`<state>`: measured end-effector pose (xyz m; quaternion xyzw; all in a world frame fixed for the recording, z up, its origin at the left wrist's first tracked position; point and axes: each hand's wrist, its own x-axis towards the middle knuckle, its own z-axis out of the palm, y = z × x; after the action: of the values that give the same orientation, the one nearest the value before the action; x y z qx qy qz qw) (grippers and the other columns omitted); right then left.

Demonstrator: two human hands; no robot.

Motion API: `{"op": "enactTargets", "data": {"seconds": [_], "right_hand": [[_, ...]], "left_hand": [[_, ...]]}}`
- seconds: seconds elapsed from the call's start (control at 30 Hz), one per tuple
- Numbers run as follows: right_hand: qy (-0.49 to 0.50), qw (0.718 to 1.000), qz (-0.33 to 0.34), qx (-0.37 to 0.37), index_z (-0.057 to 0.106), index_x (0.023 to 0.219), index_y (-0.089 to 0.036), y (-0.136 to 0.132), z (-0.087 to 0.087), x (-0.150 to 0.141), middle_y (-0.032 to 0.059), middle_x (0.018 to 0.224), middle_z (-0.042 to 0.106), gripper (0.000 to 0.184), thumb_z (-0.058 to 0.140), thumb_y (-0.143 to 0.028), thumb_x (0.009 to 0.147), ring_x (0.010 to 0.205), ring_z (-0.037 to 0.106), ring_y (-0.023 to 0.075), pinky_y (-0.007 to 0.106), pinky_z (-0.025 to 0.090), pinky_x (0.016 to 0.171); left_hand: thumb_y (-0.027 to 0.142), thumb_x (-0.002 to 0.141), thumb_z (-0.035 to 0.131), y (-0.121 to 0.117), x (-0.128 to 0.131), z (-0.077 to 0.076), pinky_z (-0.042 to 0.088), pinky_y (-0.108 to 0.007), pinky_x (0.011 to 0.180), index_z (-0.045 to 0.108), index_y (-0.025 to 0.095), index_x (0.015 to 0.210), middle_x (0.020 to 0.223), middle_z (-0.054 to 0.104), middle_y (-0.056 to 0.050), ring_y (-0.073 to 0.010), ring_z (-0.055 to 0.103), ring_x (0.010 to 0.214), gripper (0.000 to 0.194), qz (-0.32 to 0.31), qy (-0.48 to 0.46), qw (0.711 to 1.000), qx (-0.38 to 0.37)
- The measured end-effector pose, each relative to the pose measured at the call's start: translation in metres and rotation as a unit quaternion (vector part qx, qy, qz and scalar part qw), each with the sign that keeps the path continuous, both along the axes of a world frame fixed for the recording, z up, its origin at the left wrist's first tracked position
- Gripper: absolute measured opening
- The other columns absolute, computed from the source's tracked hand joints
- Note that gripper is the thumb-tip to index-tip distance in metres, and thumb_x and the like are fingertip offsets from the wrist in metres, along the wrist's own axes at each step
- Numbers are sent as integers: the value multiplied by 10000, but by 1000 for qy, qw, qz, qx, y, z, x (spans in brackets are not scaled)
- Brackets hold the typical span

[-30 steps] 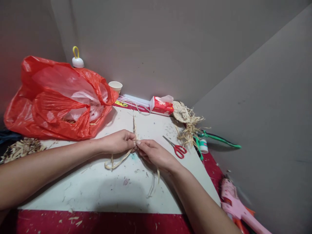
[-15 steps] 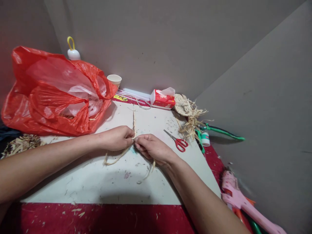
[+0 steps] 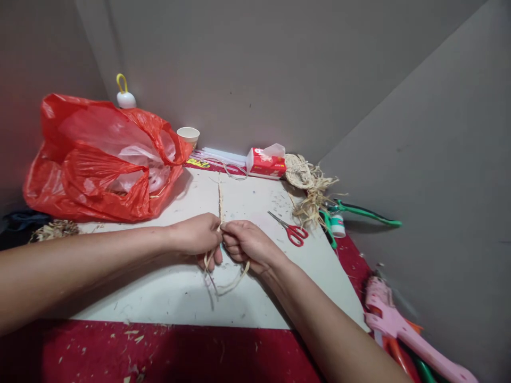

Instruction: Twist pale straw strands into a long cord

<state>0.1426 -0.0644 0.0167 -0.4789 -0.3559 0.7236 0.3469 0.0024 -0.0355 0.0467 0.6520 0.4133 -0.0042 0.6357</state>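
Observation:
A thin straw braid [image 3: 221,198] runs away from me over the white board [image 3: 159,298]. At its near end my left hand [image 3: 202,236] pinches it between thumb and forefinger, with the lower fingers curled below. Close against it, my right hand [image 3: 245,242] is closed on a strand at the same spot. Loose straw strands [image 3: 233,286] hang in a loop beneath both hands. Just right of my right hand lie red-handled scissors [image 3: 294,234], their blades pointing to the far left.
A red plastic bag [image 3: 88,175] bulges at the left, beside a straw bundle [image 3: 58,230]. Along the back stand a paper cup [image 3: 188,135], a tissue pack [image 3: 266,161] and a coiled straw piece [image 3: 298,171]. Green-handled pliers [image 3: 365,213] and a pink glue gun [image 3: 395,319] lie right.
My left hand has turned, so its lower fingers now show beneath. The loose strands have swung from the left to below my hands. The view has shifted slightly.

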Motion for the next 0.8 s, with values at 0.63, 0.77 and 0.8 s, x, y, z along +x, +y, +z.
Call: {"op": "enactTargets", "data": {"seconds": [0.63, 0.77, 0.8], "right_hand": [[42, 997, 58, 3, 549, 692, -129, 2, 1, 12, -131, 445, 200, 199, 623, -310, 729, 372, 83, 11, 141, 54, 327], [47, 996, 80, 2, 516, 651, -140, 3, 0, 15, -131, 447, 183, 242, 651, -326, 724, 377, 72, 14, 148, 47, 330], [42, 996, 83, 2, 513, 655, -143, 4, -1, 16, -131, 448, 179, 250, 655, -337, 725, 380, 69, 16, 151, 45, 332]], "left_hand": [[274, 759, 511, 11, -21, -9, 367, -178, 490, 573, 153, 787, 594, 546, 22, -84, 490, 512, 139, 190, -77, 964, 170], [249, 786, 410, 5, -6, -21, 362, -201, 519, 526, 160, 666, 538, 493, 30, -92, 454, 495, 190, 118, -90, 986, 80], [244, 787, 406, 3, -4, -21, 355, -203, 526, 527, 161, 655, 542, 488, 33, -91, 441, 501, 198, 110, -85, 984, 108]]}}
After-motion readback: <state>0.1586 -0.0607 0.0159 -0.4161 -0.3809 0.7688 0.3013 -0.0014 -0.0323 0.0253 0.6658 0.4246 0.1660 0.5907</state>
